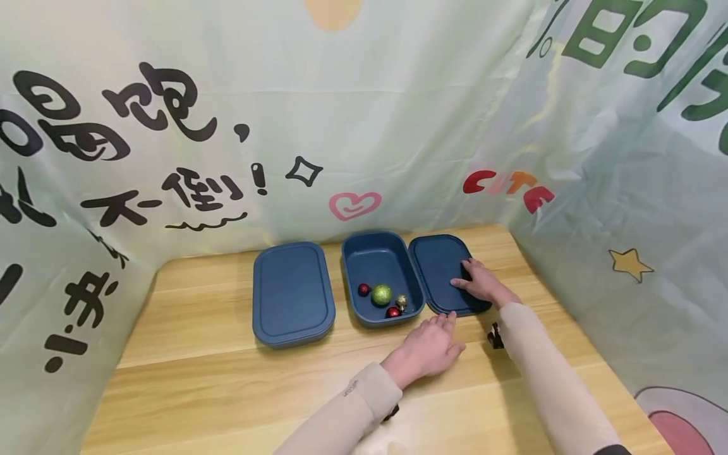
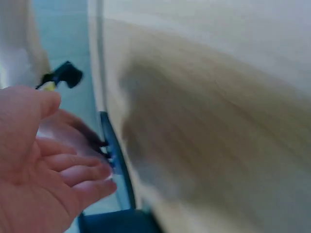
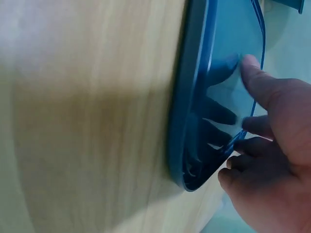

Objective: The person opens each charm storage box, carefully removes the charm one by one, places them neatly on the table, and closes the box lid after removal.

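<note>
The right hand (image 1: pixel 482 283) is extending over the right lid (image 1: pixel 438 272), the left hand (image 1: pixel 426 347) hovering near the open box (image 1: pixel 372 262); each grip is hanging released.

Head view: the right hand (image 1: pixel 485 282) hides part of the right edge of the lid (image 1: pixel 438 270). Print on the left sleeve (image 1: pixel 370 395) is too small to read. The frame's sides crop the wall lettering (image 1: pixel 591 31). Left-wrist view: table (image 2: pixel 218 145) blurred. Right-wrist view: lid cut off at top.
</note>
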`<state>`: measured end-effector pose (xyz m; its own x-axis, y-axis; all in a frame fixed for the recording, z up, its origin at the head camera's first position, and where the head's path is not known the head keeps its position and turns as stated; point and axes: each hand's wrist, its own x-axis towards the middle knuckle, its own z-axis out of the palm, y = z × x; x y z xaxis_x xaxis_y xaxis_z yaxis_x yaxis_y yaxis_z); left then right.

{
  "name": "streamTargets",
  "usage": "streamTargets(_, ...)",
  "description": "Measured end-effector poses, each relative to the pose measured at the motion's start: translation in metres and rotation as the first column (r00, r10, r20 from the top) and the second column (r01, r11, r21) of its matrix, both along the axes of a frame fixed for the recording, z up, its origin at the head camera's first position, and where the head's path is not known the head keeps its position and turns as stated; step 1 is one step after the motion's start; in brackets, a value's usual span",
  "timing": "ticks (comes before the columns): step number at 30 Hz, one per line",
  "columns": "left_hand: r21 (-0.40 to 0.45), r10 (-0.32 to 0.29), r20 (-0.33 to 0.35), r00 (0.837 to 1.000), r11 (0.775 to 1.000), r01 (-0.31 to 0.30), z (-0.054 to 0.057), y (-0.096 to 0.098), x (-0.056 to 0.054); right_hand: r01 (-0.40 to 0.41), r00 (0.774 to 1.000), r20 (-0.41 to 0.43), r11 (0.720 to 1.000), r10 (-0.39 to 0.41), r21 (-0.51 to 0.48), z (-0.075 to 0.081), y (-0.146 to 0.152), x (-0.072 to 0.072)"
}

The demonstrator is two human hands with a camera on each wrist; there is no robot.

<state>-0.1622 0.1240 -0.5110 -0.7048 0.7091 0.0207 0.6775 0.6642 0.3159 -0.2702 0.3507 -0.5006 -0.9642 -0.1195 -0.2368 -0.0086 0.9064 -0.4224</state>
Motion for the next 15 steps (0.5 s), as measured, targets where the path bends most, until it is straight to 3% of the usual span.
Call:
streamTargets(4, 0.168, -0.077, -0.135, 0.988, 0.981, 0.099, 0.015, -0.021, 0.003, 0.053, 0.996, -0.073, 0.995, -0.059, -0.083, 0.004, -0.007, 0.007)
streamTargets(6, 0.253, -0.064, -0.171, 0.983, 0.962, 0.107, 0.026, -0.035, 0.002, 0.081, 0.986, -0.134, 0.988, -0.098, -0.132, 0.008, -0.017, 0.010)
streamTargets(9, 0.384, 0.010, -0.174, 0.985, 0.921, 0.058, 0.043, -0.058, -0.005, 0.118, 0.958, -0.230, 0.966, -0.172, -0.232, 0.017, -0.038, 0.017)
streamTargets(11, 0.468, 0.088, -0.151, 0.985, 0.884, -0.007, 0.053, -0.076, -0.012, 0.129, 0.938, -0.271, 0.944, -0.215, -0.302, 0.023, -0.054, 0.021)
streamTargets(15, 0.628, 0.235, -0.106, 0.966, 0.769, -0.118, 0.064, -0.116, -0.027, 0.106, 0.917, -0.312, 0.906, -0.248, -0.409, 0.034, -0.088, 0.027)
